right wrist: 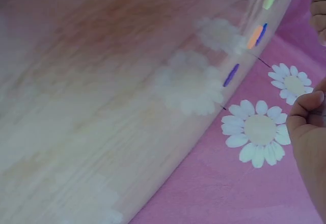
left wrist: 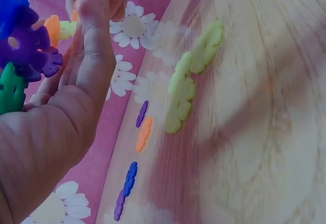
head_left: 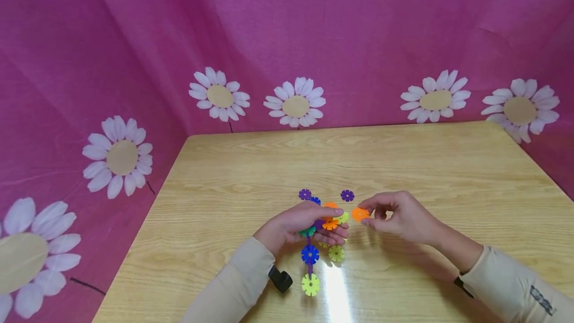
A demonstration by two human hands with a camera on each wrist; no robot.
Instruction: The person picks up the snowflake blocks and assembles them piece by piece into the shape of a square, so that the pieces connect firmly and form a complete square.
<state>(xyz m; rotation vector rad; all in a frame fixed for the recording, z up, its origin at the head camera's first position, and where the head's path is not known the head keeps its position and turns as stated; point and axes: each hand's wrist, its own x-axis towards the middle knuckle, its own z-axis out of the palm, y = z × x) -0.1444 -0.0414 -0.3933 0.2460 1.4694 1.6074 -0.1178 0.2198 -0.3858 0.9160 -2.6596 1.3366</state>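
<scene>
Fingers of your right hand (head_left: 405, 217) pinch an orange disc (head_left: 360, 214); your left hand (head_left: 293, 221) grips the chain (head_left: 310, 254). Best steady the chain and press leftward squarely.

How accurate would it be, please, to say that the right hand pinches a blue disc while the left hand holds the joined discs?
One thing is off: the disc pinched by the right hand is orange, not blue, as the head view shows. The left hand does hold the joined discs.
</scene>
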